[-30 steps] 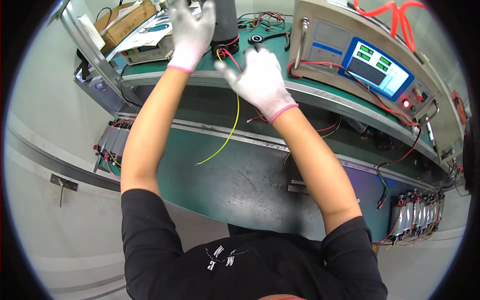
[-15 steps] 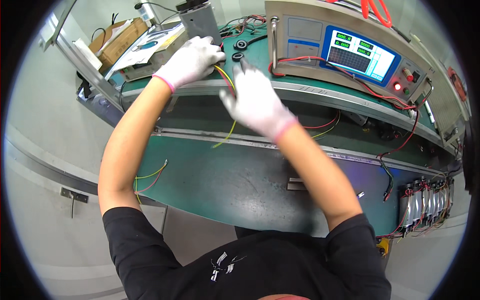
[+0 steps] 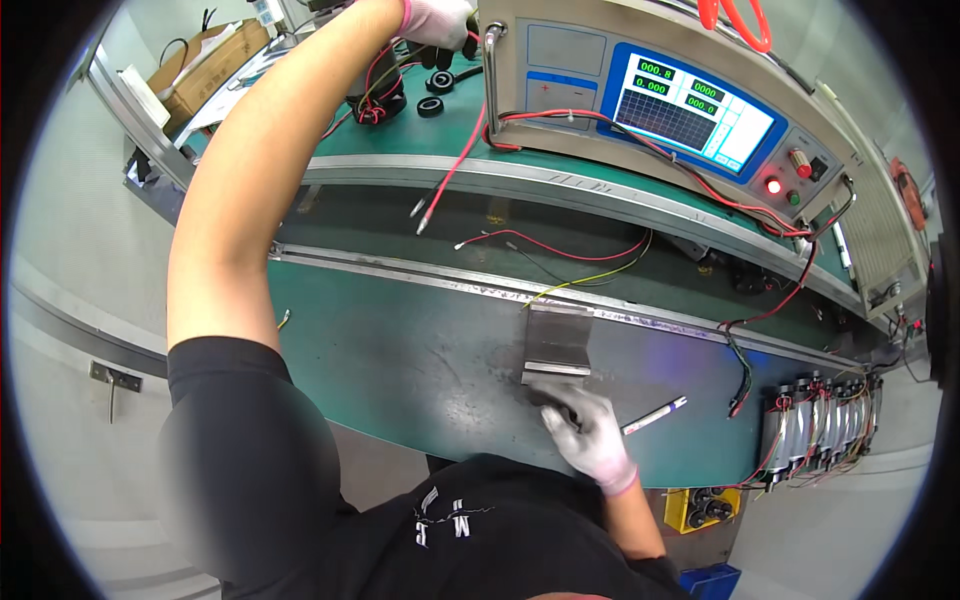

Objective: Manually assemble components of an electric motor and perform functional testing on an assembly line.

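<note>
Green matting is covering the workbench [image 3: 400, 370] where I am working in white knit gloves with pink cuffs. My right hand [image 3: 590, 432] is resting low on the near mat, fingers curled down and touching the near edge of a bent metal plate [image 3: 556, 343]; whether I am actually gripping the plate I cannot tell, since the fingers are hiding the contact. The plate is lying flat on the mat, stretching away from my fingertips toward the steel rail [image 3: 480, 285] that is crossing the bench. Just to the right of that hand, apart from it, a white pen [image 3: 655, 415] is lying at a slant.

My left hand [image 3: 437, 18] is reaching far up and away, arm fully stretched, closing loosely around red wires [image 3: 380, 62] next to a dark cylindrical part [image 3: 375, 95] at the top of the view; how tight the hold is I cannot tell, as the hand is partly cut off by the edge. Just right of that hand, black rings [image 3: 432, 104] are sitting on the far mat, and beyond them a grey test box with a blue-framed screen [image 3: 700, 105] is glowing. Two red probe leads [image 3: 452, 170] are hanging from the box down toward the rail. Further right of my right hand, a row of small motors [image 3: 815, 430] is standing at the bench's end.
</note>
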A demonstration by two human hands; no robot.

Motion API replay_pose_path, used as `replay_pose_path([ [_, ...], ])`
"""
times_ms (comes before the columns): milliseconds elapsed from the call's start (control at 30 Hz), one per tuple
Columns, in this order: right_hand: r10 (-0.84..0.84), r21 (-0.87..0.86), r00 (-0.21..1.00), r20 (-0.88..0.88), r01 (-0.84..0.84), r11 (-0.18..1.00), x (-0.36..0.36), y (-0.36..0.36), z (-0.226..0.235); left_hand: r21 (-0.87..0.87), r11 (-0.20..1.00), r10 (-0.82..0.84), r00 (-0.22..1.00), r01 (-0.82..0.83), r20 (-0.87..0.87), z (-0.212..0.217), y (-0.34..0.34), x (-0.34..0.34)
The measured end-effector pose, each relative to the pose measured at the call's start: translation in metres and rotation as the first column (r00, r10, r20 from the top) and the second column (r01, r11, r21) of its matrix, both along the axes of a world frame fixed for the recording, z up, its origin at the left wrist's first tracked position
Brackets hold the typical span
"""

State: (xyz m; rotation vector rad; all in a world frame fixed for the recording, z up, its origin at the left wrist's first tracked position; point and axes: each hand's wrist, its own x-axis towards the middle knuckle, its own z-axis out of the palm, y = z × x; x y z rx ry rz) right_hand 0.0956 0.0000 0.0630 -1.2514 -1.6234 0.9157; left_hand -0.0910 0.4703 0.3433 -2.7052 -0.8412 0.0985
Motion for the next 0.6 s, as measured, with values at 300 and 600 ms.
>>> replay_pose_path([
  [300, -0.163, -0.209, 0.98, -0.111, 0.137, 0.968, 0.035, -0.043, -0.057, -0.032, 0.929, 0.341, 0.885, -0.369, -0.317, -0.034, -0.052, 0.007],
  [600, -0.114, -0.19, 0.989, -0.093, 0.095, 0.977, 0.047, -0.035, -0.051, -0.118, 0.992, 0.068, 0.986, -0.05, 0.155, -0.029, -0.064, -0.005],
])
